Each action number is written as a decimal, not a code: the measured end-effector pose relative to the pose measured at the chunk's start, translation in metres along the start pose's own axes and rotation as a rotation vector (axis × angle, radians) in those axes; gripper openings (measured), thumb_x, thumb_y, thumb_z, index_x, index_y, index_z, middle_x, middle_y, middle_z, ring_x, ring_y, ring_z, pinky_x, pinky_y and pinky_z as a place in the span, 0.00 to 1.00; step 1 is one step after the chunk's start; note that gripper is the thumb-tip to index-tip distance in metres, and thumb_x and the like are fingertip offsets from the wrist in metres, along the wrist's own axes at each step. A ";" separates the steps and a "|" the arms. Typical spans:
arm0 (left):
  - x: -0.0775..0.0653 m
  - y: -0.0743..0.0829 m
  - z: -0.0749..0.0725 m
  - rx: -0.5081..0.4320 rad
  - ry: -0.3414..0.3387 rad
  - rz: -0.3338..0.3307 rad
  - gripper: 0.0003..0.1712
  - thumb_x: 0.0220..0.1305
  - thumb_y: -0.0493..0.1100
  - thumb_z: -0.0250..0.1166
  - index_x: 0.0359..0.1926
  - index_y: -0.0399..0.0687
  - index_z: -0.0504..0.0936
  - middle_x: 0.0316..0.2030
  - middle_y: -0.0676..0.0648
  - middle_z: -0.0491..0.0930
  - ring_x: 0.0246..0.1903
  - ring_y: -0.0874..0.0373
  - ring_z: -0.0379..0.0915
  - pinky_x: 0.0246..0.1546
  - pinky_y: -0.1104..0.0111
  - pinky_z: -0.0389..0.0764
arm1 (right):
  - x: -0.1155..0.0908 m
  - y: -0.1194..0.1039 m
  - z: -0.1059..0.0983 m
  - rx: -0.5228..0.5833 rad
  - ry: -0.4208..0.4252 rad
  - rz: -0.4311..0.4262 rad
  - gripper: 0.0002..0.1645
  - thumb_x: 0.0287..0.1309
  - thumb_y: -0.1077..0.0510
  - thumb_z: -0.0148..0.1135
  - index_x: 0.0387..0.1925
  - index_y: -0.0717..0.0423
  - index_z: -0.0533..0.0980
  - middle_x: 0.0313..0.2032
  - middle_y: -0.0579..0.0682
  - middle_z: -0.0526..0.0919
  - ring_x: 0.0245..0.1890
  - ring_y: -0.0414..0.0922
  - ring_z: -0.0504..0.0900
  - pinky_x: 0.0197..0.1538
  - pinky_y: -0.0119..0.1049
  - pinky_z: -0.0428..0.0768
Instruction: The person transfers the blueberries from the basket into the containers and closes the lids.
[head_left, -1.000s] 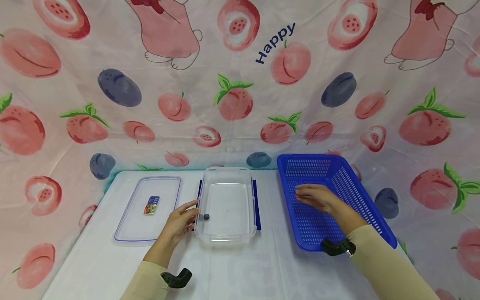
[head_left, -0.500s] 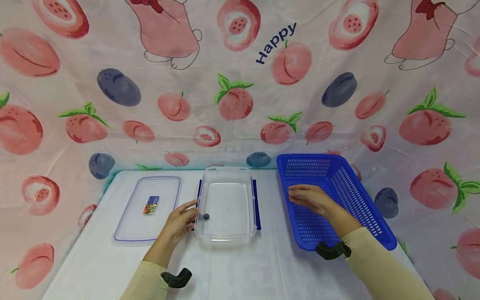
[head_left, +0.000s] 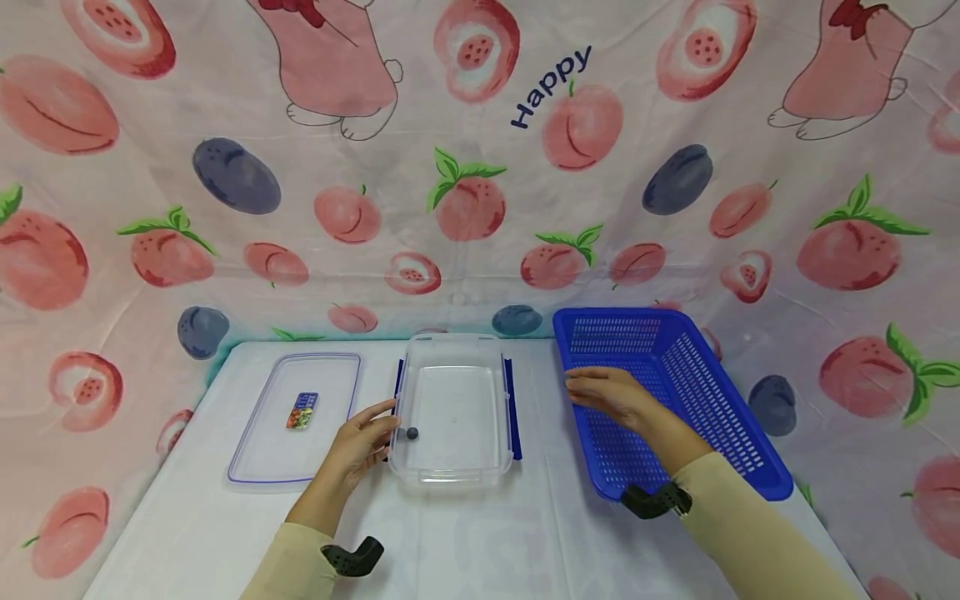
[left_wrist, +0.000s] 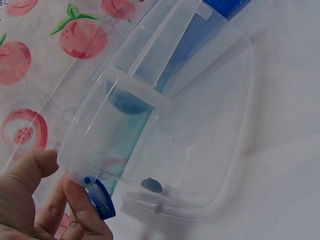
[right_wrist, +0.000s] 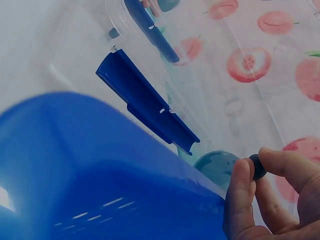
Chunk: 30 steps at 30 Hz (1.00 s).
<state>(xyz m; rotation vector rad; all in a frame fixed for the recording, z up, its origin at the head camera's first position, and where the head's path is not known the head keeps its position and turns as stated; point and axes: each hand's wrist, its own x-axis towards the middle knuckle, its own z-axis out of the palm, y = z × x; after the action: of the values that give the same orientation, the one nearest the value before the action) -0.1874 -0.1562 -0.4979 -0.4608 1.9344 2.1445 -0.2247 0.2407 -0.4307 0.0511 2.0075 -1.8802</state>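
Observation:
A clear plastic box (head_left: 465, 417) with blue side clips stands open on the table, one small dark ball (head_left: 412, 433) inside near its left wall. My left hand (head_left: 363, 446) grips the box's left rim, thumb and fingers at the corner beside a blue clip (left_wrist: 102, 200). Between thumb and fingertips my right hand (head_left: 611, 396) pinches another small dark ball (right_wrist: 258, 167); the head view hides this ball. That hand is above the left side of a blue perforated basket (head_left: 720, 400).
Left of the box lies its clear lid (head_left: 262, 450) with a blue-edged rim and a colourful label (head_left: 302, 411). A fruit-printed cloth (head_left: 465, 292) hangs behind the white table (head_left: 480, 542). The basket's raised rim stands between the right hand and the box.
My right hand has moved left over the basket, its fingertips now at the left rim. The left hand, box and lid have stayed in place.

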 end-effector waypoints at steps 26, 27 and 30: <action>-0.003 -0.003 0.001 -0.002 0.003 0.005 0.32 0.64 0.40 0.66 0.68 0.44 0.70 0.30 0.57 0.79 0.29 0.66 0.71 0.26 0.77 0.79 | 0.021 -0.010 0.034 0.025 -0.019 -0.014 0.30 0.66 0.67 0.58 0.65 0.77 0.63 0.54 0.63 0.79 0.39 0.36 0.84 0.52 0.32 0.82; -0.003 -0.003 0.001 0.000 0.003 0.006 0.32 0.64 0.40 0.66 0.68 0.44 0.70 0.30 0.57 0.79 0.29 0.65 0.71 0.27 0.77 0.79 | 0.022 -0.010 0.035 0.035 -0.022 -0.017 0.30 0.65 0.67 0.58 0.65 0.77 0.64 0.52 0.62 0.80 0.39 0.36 0.84 0.51 0.32 0.82; -0.004 -0.004 0.001 0.005 0.006 0.010 0.31 0.64 0.40 0.66 0.68 0.44 0.71 0.30 0.57 0.79 0.30 0.65 0.71 0.27 0.76 0.79 | 0.026 -0.007 0.040 0.053 -0.026 -0.031 0.29 0.65 0.68 0.57 0.64 0.79 0.64 0.46 0.56 0.82 0.38 0.37 0.84 0.50 0.31 0.83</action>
<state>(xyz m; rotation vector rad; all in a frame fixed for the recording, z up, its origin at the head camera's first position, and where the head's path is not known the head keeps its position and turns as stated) -0.1823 -0.1550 -0.4999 -0.4582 1.9490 2.1464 -0.2408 0.1950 -0.4330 0.0102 1.9518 -1.9438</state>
